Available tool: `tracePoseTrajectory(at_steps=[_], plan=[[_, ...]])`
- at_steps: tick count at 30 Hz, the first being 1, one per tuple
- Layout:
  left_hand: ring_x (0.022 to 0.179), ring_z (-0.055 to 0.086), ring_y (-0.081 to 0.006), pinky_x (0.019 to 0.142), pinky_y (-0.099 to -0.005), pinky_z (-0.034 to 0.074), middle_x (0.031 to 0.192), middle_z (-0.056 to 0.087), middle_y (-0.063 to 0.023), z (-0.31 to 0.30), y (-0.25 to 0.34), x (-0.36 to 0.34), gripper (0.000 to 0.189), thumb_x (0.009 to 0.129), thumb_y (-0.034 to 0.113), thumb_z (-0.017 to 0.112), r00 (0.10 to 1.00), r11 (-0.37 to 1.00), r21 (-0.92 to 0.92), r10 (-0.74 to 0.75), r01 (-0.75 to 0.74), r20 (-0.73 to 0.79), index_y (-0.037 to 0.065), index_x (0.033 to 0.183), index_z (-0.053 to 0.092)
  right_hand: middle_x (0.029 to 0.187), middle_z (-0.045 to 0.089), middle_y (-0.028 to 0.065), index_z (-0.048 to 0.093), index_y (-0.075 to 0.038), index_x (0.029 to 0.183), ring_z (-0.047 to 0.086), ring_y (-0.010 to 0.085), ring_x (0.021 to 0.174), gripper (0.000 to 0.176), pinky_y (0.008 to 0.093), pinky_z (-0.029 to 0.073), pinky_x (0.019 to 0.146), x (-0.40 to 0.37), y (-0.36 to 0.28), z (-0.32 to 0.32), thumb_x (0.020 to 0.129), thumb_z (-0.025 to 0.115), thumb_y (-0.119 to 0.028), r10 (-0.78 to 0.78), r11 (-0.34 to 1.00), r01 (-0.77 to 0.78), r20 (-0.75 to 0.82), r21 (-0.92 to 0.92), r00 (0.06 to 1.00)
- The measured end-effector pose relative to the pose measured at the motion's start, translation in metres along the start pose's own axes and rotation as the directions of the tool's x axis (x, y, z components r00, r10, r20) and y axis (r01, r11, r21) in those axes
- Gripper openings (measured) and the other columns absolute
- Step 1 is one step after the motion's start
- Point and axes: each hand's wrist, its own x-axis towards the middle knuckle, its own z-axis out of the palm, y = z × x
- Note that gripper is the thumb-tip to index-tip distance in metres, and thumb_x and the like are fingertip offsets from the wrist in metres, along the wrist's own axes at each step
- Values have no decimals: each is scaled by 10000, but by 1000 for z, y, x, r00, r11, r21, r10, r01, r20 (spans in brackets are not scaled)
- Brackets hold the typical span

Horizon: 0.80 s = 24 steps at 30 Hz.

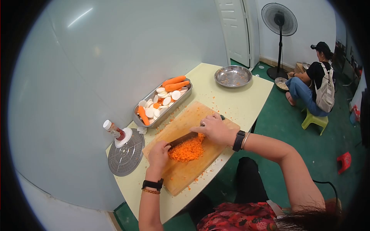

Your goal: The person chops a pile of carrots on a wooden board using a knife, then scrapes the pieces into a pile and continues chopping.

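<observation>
Left hand (158,154) sits on the cleaver (181,139) blade tip, fingers curled; can't tell if its grip clasps. Minced carrot (187,151) is heaped mid chopping board (181,177) on the bench (239,102). Right hand (216,129): grip closed round the cleaver handle.

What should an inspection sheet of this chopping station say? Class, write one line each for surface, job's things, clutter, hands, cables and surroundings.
Surface: pale table against the wall, with carrot crumbs scattered on it.
Job's things: wooden cutting board with a pile of chopped carrot; knife across the board; tray holding whole carrots and white slices.
Clutter: bottle at the edge of a perforated metal disc; metal bowl at the far end.
Hands: right hand grips the knife handle; left hand rests on the blade's tip end.
Cables: black cable on the floor.
Surroundings: green floor, standing fan, door, another person seated on a stool.
</observation>
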Motion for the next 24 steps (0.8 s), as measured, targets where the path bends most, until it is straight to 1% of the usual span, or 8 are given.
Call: tracePoseTrajectory(at_steps=[2,5,8,14,16,20,22,24], plan=[[799,623,-347,680,-392,494,858,637,-151,-3,4,2,83,826,73,658,1000,1000,3,-13,13,7,52,901,630,809,545,6,646,-327,1191,534,206,853,497,408,338,785,6,0,-8,796,561,-37,12,1000,-12,6,-8,1000],[806,626,-343,686,-392,498,868,641,-144,-14,12,8,87,821,63,659,988,994,33,111,-108,-106,50,902,629,818,542,-2,628,-336,1214,527,200,847,525,390,327,777,9,-6,-26,790,574,-31,19,1000,-19,-6,-25,1000],[812,626,-347,688,-399,502,875,640,-143,-32,32,5,89,822,55,651,985,988,93,134,-124,-110,44,906,627,826,544,-9,608,-340,1237,525,194,848,543,383,325,779,12,-10,-44,791,574,-31,3,999,-5,-28,-40,1000],[819,625,-360,679,-406,506,872,638,-157,-3,11,-18,107,815,48,653,997,996,40,78,-77,-11,41,918,624,822,536,8,632,-328,1208,526,208,844,534,404,348,806,-9,-10,-18,784,559,-10,-27,1000,27,5,7,1000],[814,626,-360,681,-404,507,873,642,-156,-8,13,-12,121,805,41,664,992,991,67,117,-113,-55,42,919,622,824,534,9,633,-327,1208,531,210,846,529,409,356,819,-8,-12,-23,788,560,-14,17,1000,-17,48,2,999],[810,624,-364,684,-407,506,873,647,-159,-23,29,-8,128,798,27,663,980,985,82,162,-153,-118,40,918,620,827,542,-8,638,-336,1206,525,186,851,516,388,344,806,1,-16,-42,796,554,-34,4,999,-4,-14,-40,1000],[814,624,-364,681,-406,504,870,645,-162,-7,14,-13,125,793,27,667,981,986,45,164,-160,-103,38,910,622,827,542,-8,636,-335,1210,525,185,853,527,385,341,811,-4,-13,-34,789,559,-27,-16,999,15,-31,-31,999],[817,625,-365,679,-406,503,865,643,-164,1,9,-21,125,790,30,672,988,991,26,132,-130,-76,41,906,625,825,542,-10,637,-336,1208,526,183,852,539,382,340,807,-15,-11,-17,779,563,-18,-7,1000,7,13,-2,1000]])
